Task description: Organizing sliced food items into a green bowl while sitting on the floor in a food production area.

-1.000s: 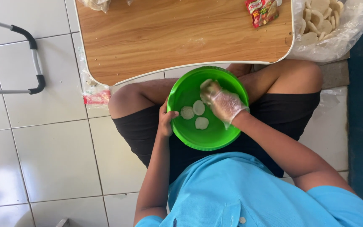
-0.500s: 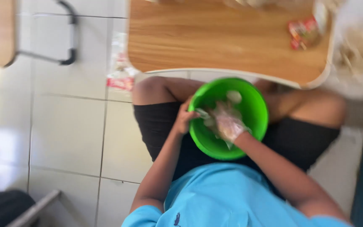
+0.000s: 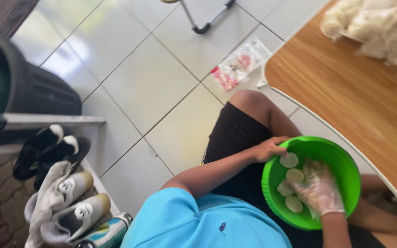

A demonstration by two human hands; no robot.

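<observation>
Green bowl (image 3: 345,158), perhaps cream discs (image 3: 289,160)

Glossy green plastic bowl (image 3: 345,158), matt wooden tabletop (image 3: 345,92), shiny floor tiles (image 3: 148,82).

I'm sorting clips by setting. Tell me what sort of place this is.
Probably a home, near an entry or porch: a shoe rack with shoes on a tiled floor, and a low wooden table beside a seated person holding a green bowl of dough pieces.
</observation>
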